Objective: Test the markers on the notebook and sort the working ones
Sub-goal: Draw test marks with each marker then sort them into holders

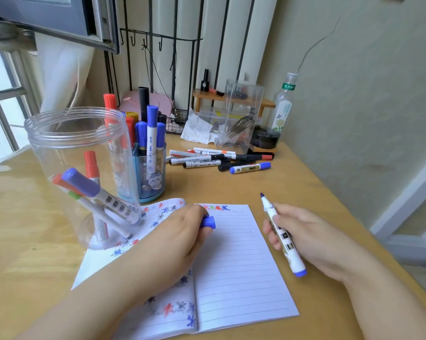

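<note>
An open lined notebook [238, 261] lies on the wooden desk, with coloured star scribbles on its left page and along the top of the right page. My right hand [305, 236] grips an uncapped blue marker [284, 238], tip pointing up and away, just right of the notebook. My left hand [180, 236] rests over the notebook's fold and holds the blue cap [208, 222]. A clear plastic jar [84, 173] at the left holds several markers. A blue cup [149, 173] behind it stands full of markers. A loose pile of markers [219, 159] lies further back.
At the back stand a clear acrylic box [241, 119], a plastic bottle [283, 109], crumpled paper [197, 130] and a small wooden shelf [234, 98]. A window is at the left, a wall at the right. The desk's right edge runs close past my right hand.
</note>
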`<act>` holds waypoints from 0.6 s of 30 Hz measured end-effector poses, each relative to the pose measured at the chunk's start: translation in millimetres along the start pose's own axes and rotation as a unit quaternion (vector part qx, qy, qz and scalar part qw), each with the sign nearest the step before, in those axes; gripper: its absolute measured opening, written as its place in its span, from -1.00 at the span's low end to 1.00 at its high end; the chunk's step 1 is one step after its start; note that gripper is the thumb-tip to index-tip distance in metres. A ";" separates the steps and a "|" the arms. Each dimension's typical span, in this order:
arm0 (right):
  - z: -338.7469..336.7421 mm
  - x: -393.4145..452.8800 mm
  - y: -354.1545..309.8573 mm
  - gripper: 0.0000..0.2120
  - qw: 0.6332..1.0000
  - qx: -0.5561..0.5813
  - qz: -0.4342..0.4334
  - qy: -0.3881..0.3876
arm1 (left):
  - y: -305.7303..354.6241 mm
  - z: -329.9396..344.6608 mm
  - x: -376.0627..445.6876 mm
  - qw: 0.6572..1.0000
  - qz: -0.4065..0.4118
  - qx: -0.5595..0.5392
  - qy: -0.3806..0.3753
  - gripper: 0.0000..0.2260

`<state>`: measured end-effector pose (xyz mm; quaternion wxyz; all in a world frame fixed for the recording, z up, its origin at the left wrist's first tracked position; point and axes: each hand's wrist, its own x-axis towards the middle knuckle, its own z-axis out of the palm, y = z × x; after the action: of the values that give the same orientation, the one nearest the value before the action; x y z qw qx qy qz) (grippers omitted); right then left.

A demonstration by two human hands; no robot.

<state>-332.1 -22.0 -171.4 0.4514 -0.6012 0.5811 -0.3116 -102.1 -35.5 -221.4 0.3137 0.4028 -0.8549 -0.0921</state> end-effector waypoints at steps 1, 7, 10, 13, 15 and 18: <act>-0.4 1.8 -2.2 -0.83 0.999 0.044 -0.011 0.002 | -2.1 -0.6 0.0 1.000 -0.006 -0.001 0.014 -0.77; 5.9 33.1 -15.6 -0.85 0.952 0.304 -0.013 0.040 | -0.5 2.5 3.6 0.998 -0.049 -0.026 0.042 -0.80; 11.4 54.0 -16.5 -0.76 0.910 0.413 0.000 0.021 | 0.7 4.2 2.3 0.998 -0.039 -0.033 0.027 -0.89; 21.9 72.2 -8.5 -0.79 0.906 0.421 -0.008 0.037 | -1.2 7.5 0.7 0.999 -0.027 -0.034 -0.002 -0.85; 28.4 83.3 3.8 -0.84 0.947 0.307 -0.038 0.089 | -5.3 11.6 0.6 1.000 -0.014 -0.016 -0.013 -0.69; 31.3 91.8 14.3 -0.89 0.979 0.131 -0.071 0.142 | -11.0 15.1 1.3 1.000 -0.012 -0.011 -0.023 -0.67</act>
<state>-298.0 -105.1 -210.6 0.4161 -0.5263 0.5488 -0.4987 -105.0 -45.2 -237.1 0.2972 0.4069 -0.8562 -0.1146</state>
